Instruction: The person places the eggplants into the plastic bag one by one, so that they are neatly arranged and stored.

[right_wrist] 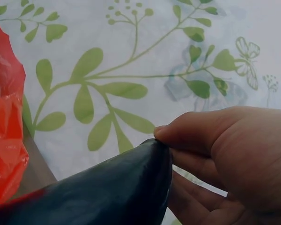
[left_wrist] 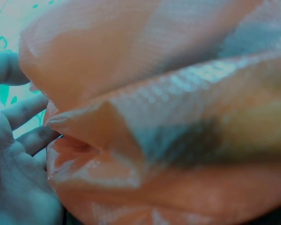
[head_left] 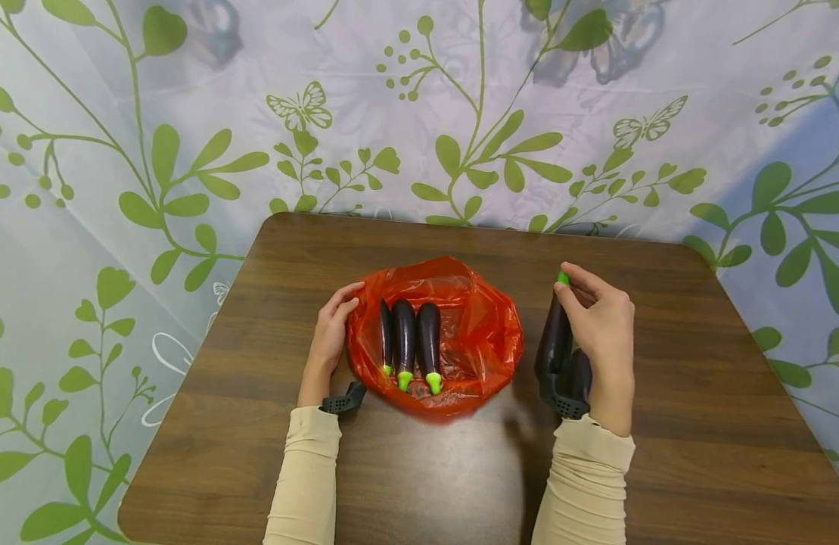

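Observation:
A red plastic bag (head_left: pixel 490 333) lies on the table with its mouth spread wide. Inside, toward its left, three dark purple eggplants (head_left: pixel 405 337) lie side by side, green stems toward me. My left hand (head_left: pixel 332 325) rests against the bag's left rim, its fingers extended along the plastic (left_wrist: pixel 98 187). To the right of the bag, my right hand (head_left: pixel 599 310) pinches another eggplant (head_left: pixel 554 341) by its green stem end, and the fruit hangs down from the fingertips. One more eggplant (head_left: pixel 581 372) shows partly behind my right wrist.
The brown wooden table (head_left: pixel 691 378) has rounded far corners. A pale curtain (head_left: pixel 365 113) printed with green leaves and butterflies hangs right behind the table's far edge. Dark wrist straps (head_left: pixel 344 399) sit at both cuffs.

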Available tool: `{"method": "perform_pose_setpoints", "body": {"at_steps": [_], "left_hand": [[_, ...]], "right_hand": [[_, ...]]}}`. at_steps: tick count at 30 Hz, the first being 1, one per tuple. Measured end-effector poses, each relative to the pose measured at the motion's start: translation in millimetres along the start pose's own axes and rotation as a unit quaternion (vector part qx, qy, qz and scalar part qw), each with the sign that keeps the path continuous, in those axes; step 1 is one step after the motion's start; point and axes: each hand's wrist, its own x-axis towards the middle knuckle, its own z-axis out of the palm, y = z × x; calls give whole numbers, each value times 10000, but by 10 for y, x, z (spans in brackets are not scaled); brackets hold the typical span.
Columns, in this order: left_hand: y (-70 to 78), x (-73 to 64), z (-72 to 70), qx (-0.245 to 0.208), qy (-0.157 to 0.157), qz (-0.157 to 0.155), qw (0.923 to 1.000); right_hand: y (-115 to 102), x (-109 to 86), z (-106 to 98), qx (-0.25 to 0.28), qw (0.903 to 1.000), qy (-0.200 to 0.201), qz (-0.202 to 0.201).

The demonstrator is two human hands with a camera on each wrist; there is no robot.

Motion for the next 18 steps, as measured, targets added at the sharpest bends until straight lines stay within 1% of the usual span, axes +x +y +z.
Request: {"method": "perform_pose_setpoints", "body": {"at_steps": [6, 11, 15, 18], "left_hand": [[-2, 7, 0, 82, -7, -21, 10000], [3, 4, 9, 64, 20, 10, 10000], [4, 3, 12, 35, 36, 23, 10000], [7, 6, 12, 26, 35, 2, 10000]], "right_hand": [[-16, 12, 70, 188, 9991, 221, -308], [-31, 16, 115, 380, 9975, 313, -500], [-56, 12, 167, 508, 9966, 282, -585], [-81, 9, 213, 527, 9965, 174, -627]]}}
